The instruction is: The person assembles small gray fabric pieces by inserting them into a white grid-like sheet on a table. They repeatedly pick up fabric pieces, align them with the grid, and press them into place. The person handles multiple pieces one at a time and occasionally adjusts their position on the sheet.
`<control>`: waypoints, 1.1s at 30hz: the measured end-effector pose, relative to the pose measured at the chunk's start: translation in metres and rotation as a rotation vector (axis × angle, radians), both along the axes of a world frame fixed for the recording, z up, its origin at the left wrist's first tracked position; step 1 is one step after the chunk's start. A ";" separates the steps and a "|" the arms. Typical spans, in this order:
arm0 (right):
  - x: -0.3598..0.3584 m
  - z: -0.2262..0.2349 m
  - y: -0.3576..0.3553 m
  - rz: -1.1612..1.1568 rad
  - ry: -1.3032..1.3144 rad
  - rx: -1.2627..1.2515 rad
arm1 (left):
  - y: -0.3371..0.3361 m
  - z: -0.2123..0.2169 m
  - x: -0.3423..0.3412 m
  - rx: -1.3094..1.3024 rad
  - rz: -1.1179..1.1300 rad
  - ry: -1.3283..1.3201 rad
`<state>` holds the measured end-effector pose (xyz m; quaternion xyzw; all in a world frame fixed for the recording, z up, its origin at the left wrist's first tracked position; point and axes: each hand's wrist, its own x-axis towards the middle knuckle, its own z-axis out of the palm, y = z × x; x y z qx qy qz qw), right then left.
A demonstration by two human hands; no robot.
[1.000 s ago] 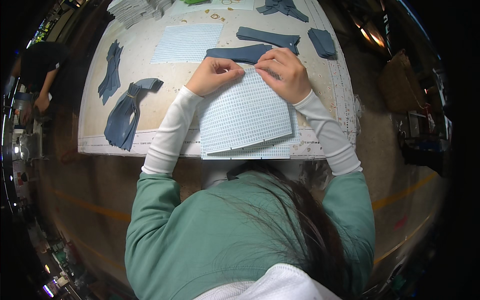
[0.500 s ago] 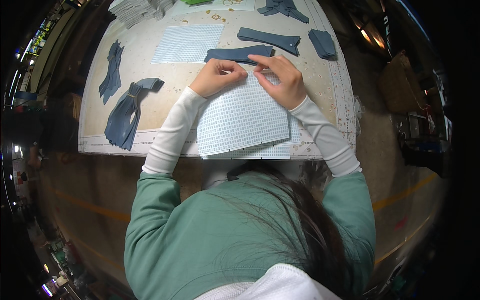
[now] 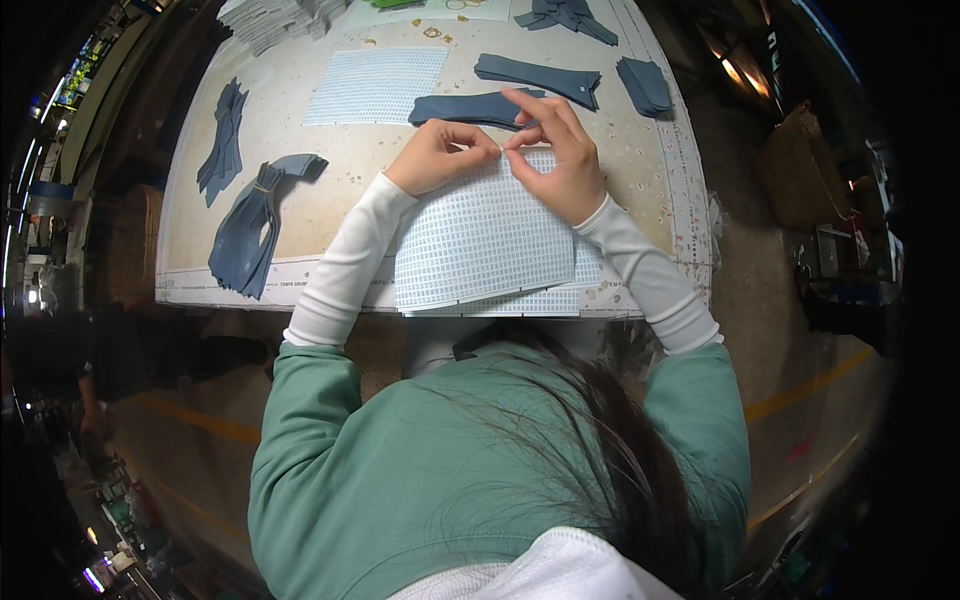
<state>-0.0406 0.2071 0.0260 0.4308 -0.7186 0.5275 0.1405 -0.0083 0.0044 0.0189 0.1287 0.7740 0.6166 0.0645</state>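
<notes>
My left hand (image 3: 440,157) is closed in a pinch at the top edge of a white sheet (image 3: 485,235) covered in rows of small blue printed boxes, like a label sheet. Just beside its fingertips, my right hand (image 3: 560,158) pinches thumb and forefinger together over the same edge, other fingers raised. Whatever sits between the right fingertips is too small to make out. Under the top sheet, another similar sheet (image 3: 588,262) shows at the right and bottom. A stack of dark blue-grey cut pieces (image 3: 465,108) lies just beyond my hands.
Another printed sheet (image 3: 375,87) lies farther off. More dark stacks rest around the table: one with a small white tag (image 3: 540,78), one at right (image 3: 645,88), a bound bundle (image 3: 245,230) and a loose pile (image 3: 222,140) at left. Grey piles (image 3: 275,22) stand at the far left.
My right hand has shifted slightly left, its thumb and forefinger coming together near the left fingertips. The left hand has edged slightly right. At far left, another person's arm has moved.
</notes>
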 end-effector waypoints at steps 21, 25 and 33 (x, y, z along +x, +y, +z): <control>-0.001 0.002 0.000 0.076 -0.020 -0.030 | 0.003 0.002 0.003 -0.087 0.005 0.002; -0.001 0.000 -0.003 0.108 0.138 0.053 | 0.000 0.000 0.003 -0.111 -0.038 -0.004; 0.001 0.002 -0.003 0.138 0.110 0.061 | 0.002 0.000 0.003 -0.060 -0.052 -0.009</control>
